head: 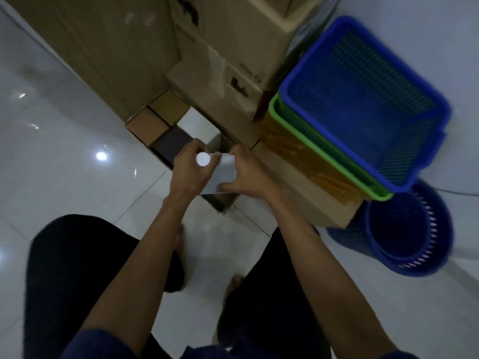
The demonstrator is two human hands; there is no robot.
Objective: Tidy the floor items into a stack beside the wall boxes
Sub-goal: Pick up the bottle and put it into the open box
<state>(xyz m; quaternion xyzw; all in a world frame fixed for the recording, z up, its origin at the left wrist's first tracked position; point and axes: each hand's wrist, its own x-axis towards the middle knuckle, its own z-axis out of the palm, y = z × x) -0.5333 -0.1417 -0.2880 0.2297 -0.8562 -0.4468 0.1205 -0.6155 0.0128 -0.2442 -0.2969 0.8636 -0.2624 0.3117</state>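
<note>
Mid-frame, both hands hold a smooth, pale, flat-sided box [223,174] above a brown cardboard box [220,203] on the floor. The right hand [246,174] is clamped on its right edge. The left hand [188,172] is curled round a small round white cap [202,159] at the box's left edge. To the right, a blue mesh plastic basket [363,99] sits nested in a green basket [281,117]. A round blue slotted bin [404,237] stands at lower right. Tall matt cardboard cartons [103,47] fill the upper part of the frame. The white floor tiles [77,177] are glossy and reflect lamps.
</note>
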